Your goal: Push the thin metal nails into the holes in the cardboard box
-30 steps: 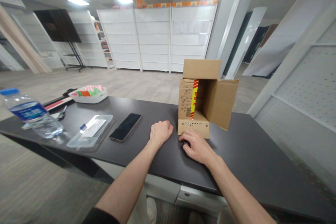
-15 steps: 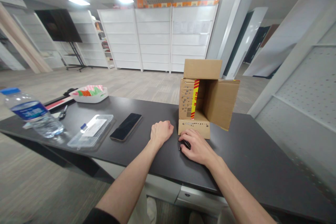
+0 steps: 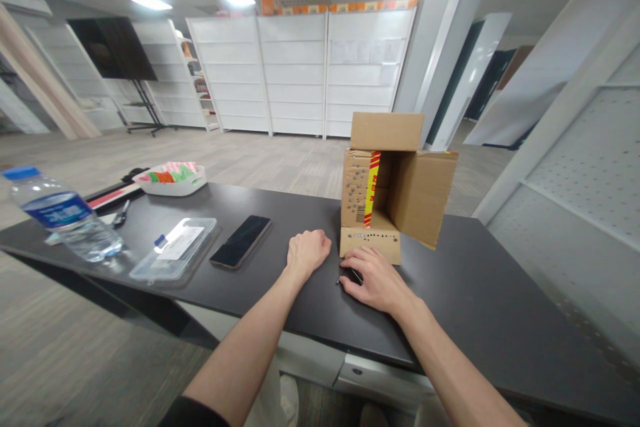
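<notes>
My left hand rests on the dark desk as a loose fist, with its fingers curled under and anything inside hidden. Close to its right, my right hand lies low on the desk with curved fingers. Between its thumb and fingers shows a small dark thing with thin shiny edges, mostly hidden and too small to name. Just beyond the right hand stands an opened cardboard box, its mouth towards me. Rows of small round dark and silvery spots mark its left panel and lower flap.
Left of my hands lie a black phone and a clear plastic case. Farther left, a water bottle with a blue cap stands near a white basket of colourful items. A perforated panel borders the right side.
My right thumb and fingers have shifted slightly around the small dark thing, which shows a little differently. The left hand, the box and the other desk items stay put.
</notes>
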{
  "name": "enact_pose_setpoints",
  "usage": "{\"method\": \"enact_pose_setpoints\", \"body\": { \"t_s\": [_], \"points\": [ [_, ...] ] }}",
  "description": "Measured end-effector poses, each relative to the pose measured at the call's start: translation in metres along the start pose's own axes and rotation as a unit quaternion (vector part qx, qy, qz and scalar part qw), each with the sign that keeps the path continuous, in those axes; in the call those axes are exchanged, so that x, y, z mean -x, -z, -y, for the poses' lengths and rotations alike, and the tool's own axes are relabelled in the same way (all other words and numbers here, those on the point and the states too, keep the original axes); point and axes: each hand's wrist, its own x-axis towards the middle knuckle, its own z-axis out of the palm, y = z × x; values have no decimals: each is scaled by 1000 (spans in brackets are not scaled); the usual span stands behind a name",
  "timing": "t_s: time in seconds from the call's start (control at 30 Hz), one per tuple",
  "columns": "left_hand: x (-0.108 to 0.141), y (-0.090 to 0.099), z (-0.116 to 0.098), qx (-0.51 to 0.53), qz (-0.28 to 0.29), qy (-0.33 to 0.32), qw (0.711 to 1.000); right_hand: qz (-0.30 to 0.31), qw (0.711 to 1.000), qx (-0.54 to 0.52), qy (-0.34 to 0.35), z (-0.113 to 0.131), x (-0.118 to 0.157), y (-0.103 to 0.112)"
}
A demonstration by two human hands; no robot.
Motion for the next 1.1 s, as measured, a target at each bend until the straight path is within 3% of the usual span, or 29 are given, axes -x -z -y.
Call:
{"method": "enact_pose_setpoints", "body": {
  "t_s": [0.7, 0.93, 1.1],
  "points": [
    [3, 5, -2, 3, 15, 7, 1000, -1, 998, 58, -19, 11, -4, 1],
    [0, 1, 0, -4, -4, -6, 1000, -17, 998, 62, -22, 11, -4, -2],
    [0, 3, -1, 3, 16, 3, 1000, -26, 997, 62, -23, 8, -5, -3]
  ]
}}
